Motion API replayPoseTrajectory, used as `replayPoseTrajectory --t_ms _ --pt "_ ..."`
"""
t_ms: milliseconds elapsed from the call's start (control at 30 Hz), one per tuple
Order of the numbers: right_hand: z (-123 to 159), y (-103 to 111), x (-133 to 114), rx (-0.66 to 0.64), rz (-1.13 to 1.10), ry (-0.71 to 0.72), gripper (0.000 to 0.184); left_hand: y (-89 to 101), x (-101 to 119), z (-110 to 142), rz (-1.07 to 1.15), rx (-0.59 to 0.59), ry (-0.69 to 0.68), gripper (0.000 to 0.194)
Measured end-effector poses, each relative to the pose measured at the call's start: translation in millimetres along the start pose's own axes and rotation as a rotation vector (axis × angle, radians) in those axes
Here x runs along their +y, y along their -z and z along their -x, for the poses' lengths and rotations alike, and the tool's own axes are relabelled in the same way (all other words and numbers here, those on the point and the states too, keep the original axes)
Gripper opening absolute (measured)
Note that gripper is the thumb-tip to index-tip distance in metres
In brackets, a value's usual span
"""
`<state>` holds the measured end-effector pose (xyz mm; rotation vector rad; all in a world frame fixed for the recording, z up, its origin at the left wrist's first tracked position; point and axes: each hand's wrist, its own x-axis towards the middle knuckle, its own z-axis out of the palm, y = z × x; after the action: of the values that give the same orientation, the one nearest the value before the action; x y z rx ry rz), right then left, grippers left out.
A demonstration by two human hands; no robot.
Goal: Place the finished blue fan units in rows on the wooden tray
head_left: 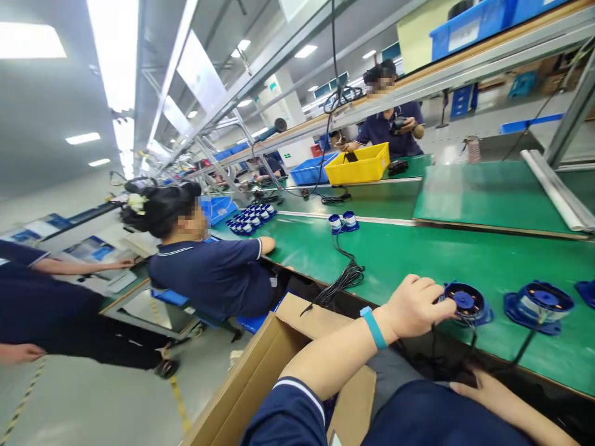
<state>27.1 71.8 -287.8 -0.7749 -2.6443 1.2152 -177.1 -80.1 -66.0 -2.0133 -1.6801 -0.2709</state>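
My left hand, with a blue band on its wrist, is curled around the near edge of a small blue fan that lies on the green belt by its front edge. A black cable hangs from the fan over the edge. My right hand lies low by my lap below the table edge, its fingers hidden in the dark there. A second blue fan sits just right of the first, and part of a third shows at the frame's edge.
An open cardboard box stands at my left knee. Two more fans with a coiled cable lie further up the belt, past them several fans. A yellow bin, a blue bin, a seated co-worker and another person opposite.
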Motion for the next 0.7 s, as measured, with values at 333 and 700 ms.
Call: replayPoseTrajectory --t_ms 333,700 --pt "5.1 -1.2 -86.5 -0.128 -0.280 0.172 0.057 146.8 10.0 -4.9 0.089 0.487 0.083 0.014" --pt "33.7 32.9 -102.4 -0.116 -0.239 0.548 0.013 148.9 -73.1 -8.7 0.008 0.594 0.156 0.029"
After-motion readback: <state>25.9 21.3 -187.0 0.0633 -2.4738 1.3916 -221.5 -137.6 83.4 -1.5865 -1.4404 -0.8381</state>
